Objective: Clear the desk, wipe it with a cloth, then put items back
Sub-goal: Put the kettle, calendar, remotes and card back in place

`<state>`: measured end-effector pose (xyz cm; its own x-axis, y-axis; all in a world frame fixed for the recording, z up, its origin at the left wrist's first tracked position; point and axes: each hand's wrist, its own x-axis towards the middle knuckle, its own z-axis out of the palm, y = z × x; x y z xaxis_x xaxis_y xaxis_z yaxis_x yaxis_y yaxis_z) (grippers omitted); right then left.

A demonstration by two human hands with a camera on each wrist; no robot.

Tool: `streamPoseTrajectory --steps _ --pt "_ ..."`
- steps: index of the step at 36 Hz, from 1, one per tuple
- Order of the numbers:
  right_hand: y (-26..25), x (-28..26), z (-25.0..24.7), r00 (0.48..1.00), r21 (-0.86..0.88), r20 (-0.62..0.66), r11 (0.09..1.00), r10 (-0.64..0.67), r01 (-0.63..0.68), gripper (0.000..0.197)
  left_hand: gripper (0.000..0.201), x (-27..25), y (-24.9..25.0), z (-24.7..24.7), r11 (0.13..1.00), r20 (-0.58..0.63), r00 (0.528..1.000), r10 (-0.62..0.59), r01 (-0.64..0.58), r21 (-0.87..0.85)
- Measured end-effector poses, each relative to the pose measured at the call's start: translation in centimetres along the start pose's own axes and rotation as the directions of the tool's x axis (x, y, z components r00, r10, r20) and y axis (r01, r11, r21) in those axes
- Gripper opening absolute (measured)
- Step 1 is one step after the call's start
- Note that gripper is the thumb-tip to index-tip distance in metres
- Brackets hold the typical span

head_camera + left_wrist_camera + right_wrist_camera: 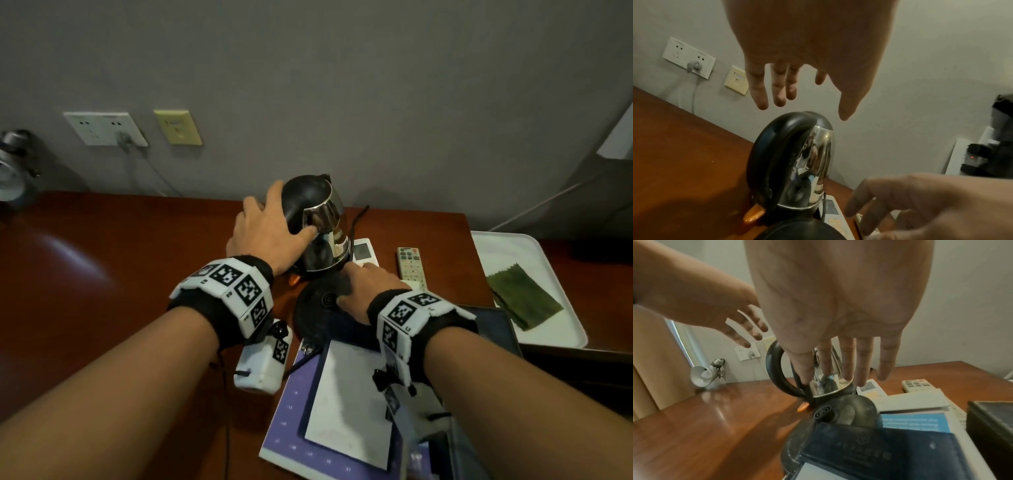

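**Kettle (318, 222) stood toward the back of the surface (120, 274), just behind its black base (318, 308), with both grips spread and empty above them.**

The left grip (263, 233) hovered over the handle (772, 154), fingers splayed. The right grip (366, 287), fingers straight, hung over the base beside two remotes (412, 267). The lift would likely go best with the left fingers curled round the handle loop, not the slick steel wall, and the kettle kept upright, clear of the cord (359, 219) behind it. Whether the left thumb touched the steel was unclear: the head view suggested contact, the wrist view a gap. Any water inside, and the cord's run, were hidden.
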<state>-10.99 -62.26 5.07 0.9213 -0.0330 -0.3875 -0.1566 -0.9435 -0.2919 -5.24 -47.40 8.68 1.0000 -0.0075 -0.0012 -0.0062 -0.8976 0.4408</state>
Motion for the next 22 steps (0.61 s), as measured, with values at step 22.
streamPoseTrajectory --steps 22 --pt "-2.1 8.0 3.5 0.960 -0.173 0.253 0.971 -0.120 0.167 0.036 0.079 5.7 -1.9 4.3 0.999 0.047 0.998 0.037 -0.038 0.019"
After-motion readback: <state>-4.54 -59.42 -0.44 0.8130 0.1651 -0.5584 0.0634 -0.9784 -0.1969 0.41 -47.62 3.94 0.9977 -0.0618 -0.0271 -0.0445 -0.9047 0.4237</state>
